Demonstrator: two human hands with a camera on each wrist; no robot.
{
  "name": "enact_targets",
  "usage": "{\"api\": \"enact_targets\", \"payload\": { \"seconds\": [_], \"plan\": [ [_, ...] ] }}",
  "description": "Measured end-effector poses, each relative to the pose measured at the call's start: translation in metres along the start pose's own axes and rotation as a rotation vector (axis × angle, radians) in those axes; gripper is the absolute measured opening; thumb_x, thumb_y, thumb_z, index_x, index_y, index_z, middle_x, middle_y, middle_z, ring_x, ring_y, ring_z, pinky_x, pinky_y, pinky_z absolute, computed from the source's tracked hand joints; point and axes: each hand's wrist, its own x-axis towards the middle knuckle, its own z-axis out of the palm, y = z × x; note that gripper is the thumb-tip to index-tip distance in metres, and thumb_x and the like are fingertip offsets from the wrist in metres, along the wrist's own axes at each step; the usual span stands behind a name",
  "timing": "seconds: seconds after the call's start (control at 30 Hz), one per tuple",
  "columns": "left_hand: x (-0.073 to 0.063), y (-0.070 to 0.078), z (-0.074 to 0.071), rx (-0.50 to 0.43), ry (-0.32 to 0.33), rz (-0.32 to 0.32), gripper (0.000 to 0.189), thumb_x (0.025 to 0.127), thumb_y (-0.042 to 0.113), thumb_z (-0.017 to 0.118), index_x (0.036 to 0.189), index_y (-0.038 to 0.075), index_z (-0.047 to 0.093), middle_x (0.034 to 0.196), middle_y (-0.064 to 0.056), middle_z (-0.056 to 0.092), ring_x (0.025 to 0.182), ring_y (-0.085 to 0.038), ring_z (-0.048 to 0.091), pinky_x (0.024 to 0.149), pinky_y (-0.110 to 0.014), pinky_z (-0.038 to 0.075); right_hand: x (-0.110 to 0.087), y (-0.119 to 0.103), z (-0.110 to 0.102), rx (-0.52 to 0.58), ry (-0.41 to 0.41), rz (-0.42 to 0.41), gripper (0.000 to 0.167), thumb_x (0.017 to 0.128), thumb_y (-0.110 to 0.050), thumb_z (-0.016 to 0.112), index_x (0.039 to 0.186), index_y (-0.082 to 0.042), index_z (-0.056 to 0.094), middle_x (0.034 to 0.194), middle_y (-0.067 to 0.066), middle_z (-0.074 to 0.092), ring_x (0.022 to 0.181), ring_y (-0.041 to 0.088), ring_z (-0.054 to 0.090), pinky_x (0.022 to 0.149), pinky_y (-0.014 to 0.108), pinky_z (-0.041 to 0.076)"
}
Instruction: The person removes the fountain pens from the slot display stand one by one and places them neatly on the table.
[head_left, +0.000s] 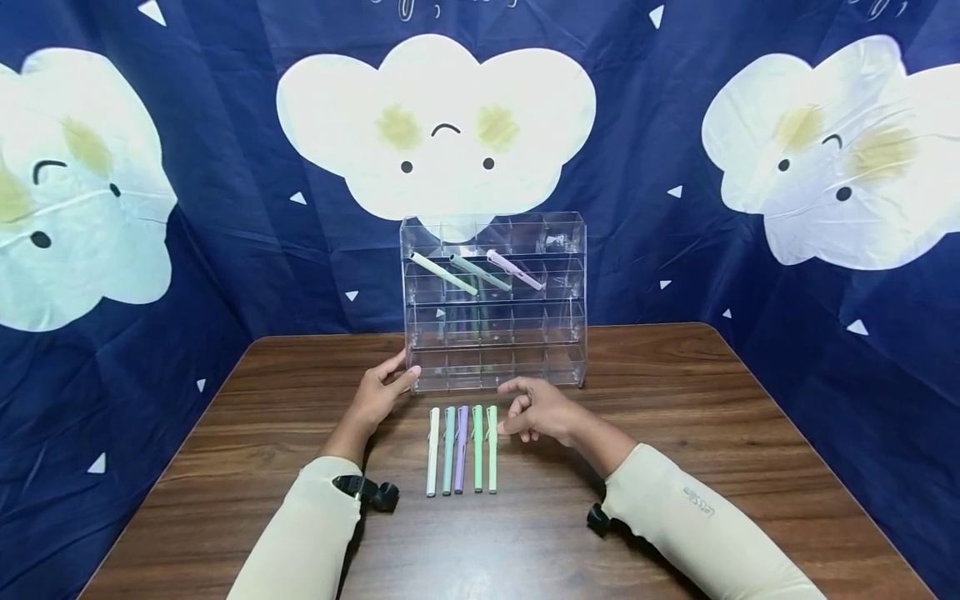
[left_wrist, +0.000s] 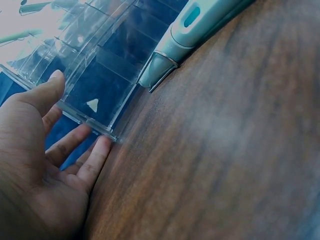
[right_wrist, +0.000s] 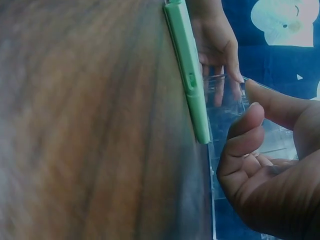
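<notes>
A clear tiered rack (head_left: 495,325) stands on the table, with a pale cream pen (head_left: 444,273), a grey-green pen (head_left: 480,272) and a lilac pen (head_left: 514,270) lying slanted in its upper part. My left hand (head_left: 381,395) holds the rack's lower left corner, thumb at the front and fingers along the side edge. In front of the rack, several capped pens lie in a row: white (head_left: 432,452), teal (head_left: 449,451), purple (head_left: 461,450), green (head_left: 478,448) and light green (head_left: 492,450). Beside the light green pen hovers my right hand (head_left: 543,410), fingers loosely bent around nothing.
The brown wooden table (head_left: 300,367) reaches back to a dark blue cloth (head_left: 637,275) printed with white clouds. The rack stands near the table's back edge. Black wrist cameras (head_left: 386,497) sit at both sleeves, low over the tabletop.
</notes>
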Motion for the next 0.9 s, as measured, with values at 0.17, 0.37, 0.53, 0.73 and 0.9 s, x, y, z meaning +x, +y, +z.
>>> {"api": "enact_targets", "payload": {
  "seconds": [0.17, 0.37, 0.53, 0.73, 0.9],
  "plan": [
    [0.0, 0.0, -0.001, -0.013, 0.009, 0.003, 0.065, 0.11, 0.028, 0.07, 0.168, 0.018, 0.044, 0.165, -0.025, 0.052, 0.146, -0.041, 0.058, 0.107, -0.025, 0.06, -0.001, -0.009, -0.004, -0.017, 0.012, -0.005, 0.081, 0.087, 0.003, 0.085, 0.157, 0.006, 0.045, 0.078, 0.0, 0.066, 0.06, 0.013, 0.058, 0.054, 0.022, 0.048],
    [0.0, -0.001, 0.0, -0.015, 0.004, 0.007, 0.065, 0.109, 0.027, 0.071, 0.168, 0.017, 0.044, 0.165, -0.025, 0.051, 0.146, -0.042, 0.058, 0.107, -0.025, 0.06, -0.003, -0.024, -0.01, -0.046, 0.018, -0.019, 0.081, 0.087, 0.003, 0.085, 0.157, 0.006, 0.045, 0.078, -0.001, 0.066, 0.061, 0.013, 0.058, 0.055, 0.022, 0.047],
    [0.001, -0.001, 0.0, 0.002, 0.009, 0.011, 0.065, 0.11, 0.027, 0.07, 0.168, 0.016, 0.044, 0.164, -0.025, 0.053, 0.144, -0.041, 0.06, 0.105, -0.023, 0.061, -0.002, -0.039, -0.019, -0.087, 0.023, -0.043, 0.081, 0.087, 0.001, 0.086, 0.157, 0.006, 0.045, 0.077, -0.001, 0.066, 0.061, 0.013, 0.058, 0.055, 0.022, 0.048],
    [0.003, -0.001, -0.001, -0.001, 0.01, 0.021, 0.065, 0.11, 0.029, 0.07, 0.168, 0.016, 0.044, 0.163, -0.025, 0.054, 0.143, -0.041, 0.061, 0.107, -0.028, 0.061, 0.001, -0.059, -0.032, -0.134, 0.048, -0.084, 0.076, 0.089, -0.002, 0.085, 0.155, 0.003, 0.049, 0.076, -0.002, 0.066, 0.06, 0.012, 0.057, 0.054, 0.023, 0.048],
    [0.002, -0.002, -0.001, 0.008, -0.001, 0.01, 0.066, 0.11, 0.032, 0.07, 0.168, 0.018, 0.043, 0.165, -0.024, 0.052, 0.145, -0.041, 0.059, 0.11, -0.031, 0.061, 0.004, -0.071, -0.041, -0.151, 0.061, -0.099, 0.075, 0.091, -0.001, 0.084, 0.156, 0.004, 0.047, 0.078, -0.002, 0.066, 0.062, 0.012, 0.056, 0.055, 0.023, 0.049]
  ]
}}
